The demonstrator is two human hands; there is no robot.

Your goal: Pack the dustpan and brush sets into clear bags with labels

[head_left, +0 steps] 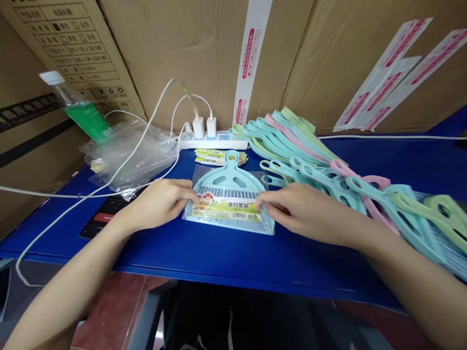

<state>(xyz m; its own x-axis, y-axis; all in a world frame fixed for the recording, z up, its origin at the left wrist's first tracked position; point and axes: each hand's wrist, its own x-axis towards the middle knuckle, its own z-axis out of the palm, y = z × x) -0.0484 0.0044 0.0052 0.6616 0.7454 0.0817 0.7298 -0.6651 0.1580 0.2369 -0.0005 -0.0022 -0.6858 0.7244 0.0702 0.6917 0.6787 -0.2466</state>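
Note:
A light-blue dustpan and brush set (pixel 231 176) lies in a clear plastic bag on the blue table, its handle pointing away from me. A printed label card (pixel 237 206) with a red mushroom cartoon lies across its front, below the grey-blue bristles. My left hand (pixel 158 201) is closed at the left edge of the bag, fingers curled and pinching near the card's end. On the opposite edge, my right hand (pixel 297 209) pinches the bag at the card's right end. The handle's top extends beyond the bag.
Right of me lie a stack of dustpans (pixel 284 133) and a row of small brushes (pixel 346 187). More label cards (pixel 213 158) sit before a power strip (pixel 224 142). At left are clear bags (pixel 134 146), a green-labelled bottle (pixel 85 116), a phone (pixel 97 216) and white cables. Cardboard boxes (pixel 197 48) stand behind.

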